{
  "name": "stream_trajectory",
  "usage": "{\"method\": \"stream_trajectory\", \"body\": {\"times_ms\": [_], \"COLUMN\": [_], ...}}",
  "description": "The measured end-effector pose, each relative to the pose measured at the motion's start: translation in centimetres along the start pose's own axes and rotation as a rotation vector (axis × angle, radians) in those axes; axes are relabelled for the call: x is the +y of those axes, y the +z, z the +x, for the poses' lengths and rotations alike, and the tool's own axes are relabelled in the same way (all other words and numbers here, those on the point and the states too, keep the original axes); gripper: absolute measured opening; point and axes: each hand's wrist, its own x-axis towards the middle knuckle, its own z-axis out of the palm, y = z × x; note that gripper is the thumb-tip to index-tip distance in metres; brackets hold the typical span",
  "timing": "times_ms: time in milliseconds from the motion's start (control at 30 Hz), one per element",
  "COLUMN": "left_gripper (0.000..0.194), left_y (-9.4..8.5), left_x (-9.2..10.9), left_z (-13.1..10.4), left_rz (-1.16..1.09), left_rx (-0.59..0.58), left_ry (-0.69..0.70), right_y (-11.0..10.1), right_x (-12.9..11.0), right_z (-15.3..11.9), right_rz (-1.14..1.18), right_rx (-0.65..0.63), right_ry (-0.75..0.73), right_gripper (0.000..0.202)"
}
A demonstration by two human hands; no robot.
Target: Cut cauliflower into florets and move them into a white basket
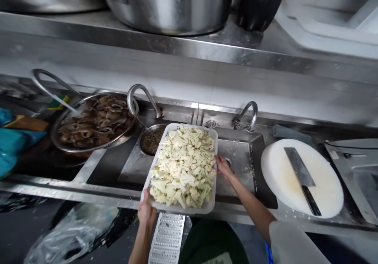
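Observation:
Both my hands hold a white plastic basket (216,169) heaped with cut cauliflower florets (183,165). My left hand (147,211) grips its near left corner, thumb up on the rim. Around the right edge, the fingers of my right hand (223,168) are closed, partly hidden by the rim. The basket is over the sink edge, in front of a steel sink basin (239,157). Just behind its left side stands a small metal bowl (150,140) of dark bits, under a running tap (144,94).
Brownish pieces (97,122) fill a large steel bowl (56,132) at left, under running water. At right, a cleaver (299,169) lies on a round white cutting board (271,169). A steel shelf (177,47) with large pots (177,8) crosses above. Plastic bags (76,232) lie below left.

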Motion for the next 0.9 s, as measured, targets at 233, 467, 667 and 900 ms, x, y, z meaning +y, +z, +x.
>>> {"method": "stream_trajectory", "body": {"times_ms": [233, 467, 667, 900], "left_gripper": [0.024, 0.023, 0.028, 0.040], "left_y": [8.5, 15.3, 16.2, 15.4], "left_x": [0.9, 1.8, 1.6, 1.5], "left_z": [2.7, 4.6, 5.2, 6.1], "left_rz": [-0.041, -0.028, 0.009, -0.021], "left_rx": [-0.153, -0.230, -0.254, -0.274], "left_ry": [0.078, 0.116, 0.193, 0.198], "right_y": [-2.1, -3.7, -4.4, -4.3], "right_x": [-6.3, -10.1, -9.8, -3.4], "right_z": [8.1, 13.0, 14.3, 13.6], "right_rz": [0.042, 0.109, 0.174, 0.118], "right_rx": [0.026, 0.066, 0.064, 0.070], "right_ry": [-0.051, -0.055, -0.041, -0.147], "right_gripper": [0.044, 0.034, 0.036, 0.046]}}
